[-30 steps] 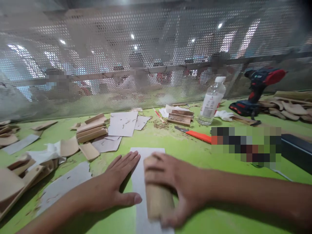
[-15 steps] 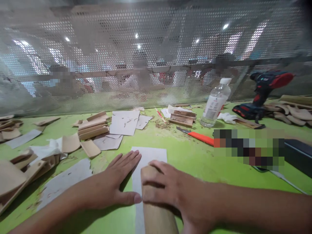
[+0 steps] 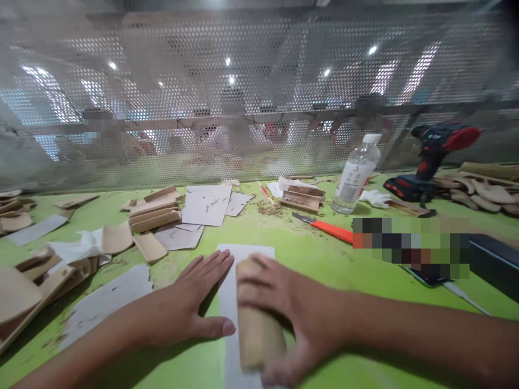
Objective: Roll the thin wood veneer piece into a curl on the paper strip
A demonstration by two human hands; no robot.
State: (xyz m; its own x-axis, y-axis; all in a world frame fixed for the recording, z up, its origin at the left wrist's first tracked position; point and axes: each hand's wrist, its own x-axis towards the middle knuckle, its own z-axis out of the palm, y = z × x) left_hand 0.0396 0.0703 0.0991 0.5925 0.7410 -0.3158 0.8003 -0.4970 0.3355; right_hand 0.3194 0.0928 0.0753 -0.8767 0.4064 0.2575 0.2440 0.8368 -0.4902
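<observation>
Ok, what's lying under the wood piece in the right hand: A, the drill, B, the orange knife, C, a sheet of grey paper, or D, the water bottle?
C: the right hand presses the wood piece onto the grey paper, which the left hand holds flat, while the knife, drill and bottle lie further back on the table.

Two hands: left hand (image 3: 184,313), right hand (image 3: 294,316). One wooden block (image 3: 255,329), one paper strip (image 3: 239,270), one plastic bottle (image 3: 356,174), one orange utility knife (image 3: 326,228), one cordless drill (image 3: 430,159).
</observation>
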